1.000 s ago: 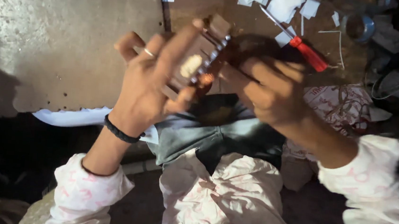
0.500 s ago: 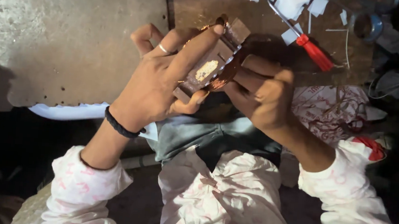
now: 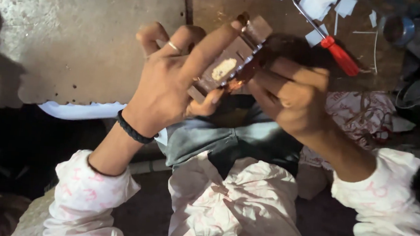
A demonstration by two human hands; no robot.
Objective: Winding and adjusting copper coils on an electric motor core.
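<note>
Measured against the red screwdriver (image 3: 340, 54) lying on the board, the two hands and the brown block (image 3: 230, 59) have drifted. A second ago the right hand (image 3: 291, 97) sat just below the screwdriver's handle, almost under it; now it lies lower and further to the left of it, with a clear gap between. The left hand (image 3: 173, 80) has tipped the block so that its far end points more toward the screwdriver's shaft, and the pale patch on its face shows more fully. The left forefinger now lies stretched along the block's upper side, and the right fingers are bunched closer against the block's lower edge.
</note>
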